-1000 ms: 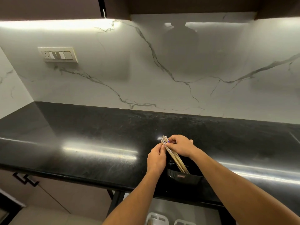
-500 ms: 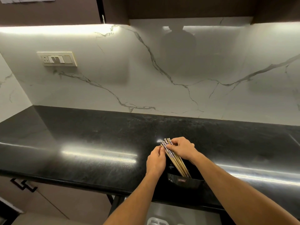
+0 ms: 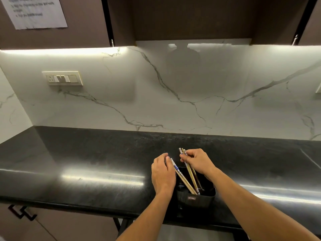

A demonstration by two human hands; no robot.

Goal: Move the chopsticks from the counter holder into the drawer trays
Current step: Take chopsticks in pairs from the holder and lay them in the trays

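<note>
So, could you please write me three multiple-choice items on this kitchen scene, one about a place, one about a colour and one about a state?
1. Where does the black holder stand?
A. near the front edge of the countertop
B. against the backsplash
C. inside a drawer

2. What colour is the countertop?
A. white
B. black
C. brown

3. What is the right hand doing?
A. resting flat on the counter
B. pinching the tops of some chopsticks whose lower ends are in the holder
C. pressing the wall switch

Answers:
1 A: the holder sits close to the near edge, between the two forearms.
2 B: the surface is glossy black under a white marble backsplash.
3 B: its fingers close on the upper ends, while the left hand lies against a separate, slanted pair.
</note>
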